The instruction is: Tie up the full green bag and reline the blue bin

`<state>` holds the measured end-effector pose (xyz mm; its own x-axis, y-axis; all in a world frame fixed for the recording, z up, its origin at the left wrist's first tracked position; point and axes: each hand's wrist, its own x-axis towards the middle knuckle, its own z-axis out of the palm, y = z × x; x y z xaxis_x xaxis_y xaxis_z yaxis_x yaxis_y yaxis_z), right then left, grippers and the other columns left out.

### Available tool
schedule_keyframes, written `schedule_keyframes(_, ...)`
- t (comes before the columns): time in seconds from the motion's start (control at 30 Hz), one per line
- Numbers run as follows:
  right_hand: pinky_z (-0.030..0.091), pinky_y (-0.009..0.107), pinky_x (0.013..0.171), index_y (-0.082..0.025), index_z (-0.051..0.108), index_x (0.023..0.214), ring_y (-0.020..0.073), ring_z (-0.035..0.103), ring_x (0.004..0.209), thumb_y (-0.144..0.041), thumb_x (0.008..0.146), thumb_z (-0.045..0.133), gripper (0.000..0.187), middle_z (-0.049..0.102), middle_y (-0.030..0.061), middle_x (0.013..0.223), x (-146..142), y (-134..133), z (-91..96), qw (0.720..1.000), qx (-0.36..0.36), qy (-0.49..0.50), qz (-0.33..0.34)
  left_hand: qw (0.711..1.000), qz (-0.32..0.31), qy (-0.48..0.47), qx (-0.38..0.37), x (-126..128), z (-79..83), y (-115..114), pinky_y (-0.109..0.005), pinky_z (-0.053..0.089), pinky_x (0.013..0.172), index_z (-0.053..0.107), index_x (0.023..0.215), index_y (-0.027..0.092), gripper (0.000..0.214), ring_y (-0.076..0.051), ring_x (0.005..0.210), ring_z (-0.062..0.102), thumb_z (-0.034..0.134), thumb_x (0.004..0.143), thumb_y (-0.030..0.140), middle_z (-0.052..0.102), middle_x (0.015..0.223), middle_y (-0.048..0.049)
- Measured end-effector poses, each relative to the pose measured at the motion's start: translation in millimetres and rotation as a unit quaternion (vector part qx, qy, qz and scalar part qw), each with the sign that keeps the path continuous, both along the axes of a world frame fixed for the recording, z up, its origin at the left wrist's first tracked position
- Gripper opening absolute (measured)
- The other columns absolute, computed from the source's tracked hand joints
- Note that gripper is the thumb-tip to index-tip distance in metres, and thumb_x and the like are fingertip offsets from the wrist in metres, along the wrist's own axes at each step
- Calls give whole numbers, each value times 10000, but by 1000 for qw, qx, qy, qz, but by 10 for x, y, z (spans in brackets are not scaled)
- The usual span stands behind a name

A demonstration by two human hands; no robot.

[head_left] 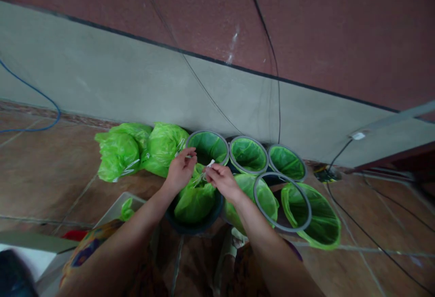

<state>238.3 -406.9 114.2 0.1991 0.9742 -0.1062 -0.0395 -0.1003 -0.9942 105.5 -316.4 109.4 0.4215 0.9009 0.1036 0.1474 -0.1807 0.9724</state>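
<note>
A full green drawstring trash bag point(195, 203) sits in a dark round bin point(190, 230) in front of me, its neck gathered at the top. My right hand point(222, 180) pinches the white drawstring point(210, 164) at that neck. Just left of the neck, my left hand point(182, 168) is raised with its fingers loosely bent and apart, and I see nothing in it. Two filled green bags point(166, 145) point(118, 152) with white strings rest on the floor to the left.
Several bins with green liners, such as the middle one point(248, 154), stand along the wall. A loose grey ring point(309, 204) lies over a liner and a tipped green bag point(322, 220) at right. Black cables point(367, 242) cross the floor. A pale box point(117, 206) is at left.
</note>
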Motion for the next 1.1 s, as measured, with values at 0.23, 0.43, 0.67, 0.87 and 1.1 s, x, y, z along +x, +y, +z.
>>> schedule_keyframes(0.23,219,205,432,-151,634,787,34,338,440,-475,716,753,353,508,-57,549,257,-46,226,988,32,140,-62,957,-274,98,-23,37,-273,-206,-289,483,777,686,875,169,332,-172,801,638,446,893,398,719,855,-44)
schedule_keyframes(0.43,342,215,485,-174,639,921,72,449,471,-445,697,764,373,585,-52,558,421,-80,244,986,64,65,-136,987,-85,122,-63,78,-379,-123,-251,420,586,604,683,177,316,-136,566,541,412,871,343,570,555,5)
schedule_keyframes(0.67,470,276,713,-178,658,1030,137,639,733,-373,835,675,276,705,17,773,278,-255,502,987,61,12,150,953,-184,239,34,136,-423,-150,-253,410,594,648,700,162,298,-151,608,572,418,863,260,628,628,-33)
schedule_keyframes(0.87,482,301,785,-213,611,1036,150,647,795,-387,818,680,287,704,9,823,414,-136,395,992,115,38,17,884,-357,272,131,160,-363,-419,-306,455,808,701,954,171,285,-200,852,648,432,876,226,716,886,-74)
schedule_keyframes(1.1,481,350,815,-180,483,1274,191,651,852,-449,882,556,481,685,52,881,545,-166,-68,973,-102,-200,-47,938,-258,228,-41,141,-402,-228,-248,384,574,660,740,161,328,-137,578,518,397,861,318,582,610,-7)
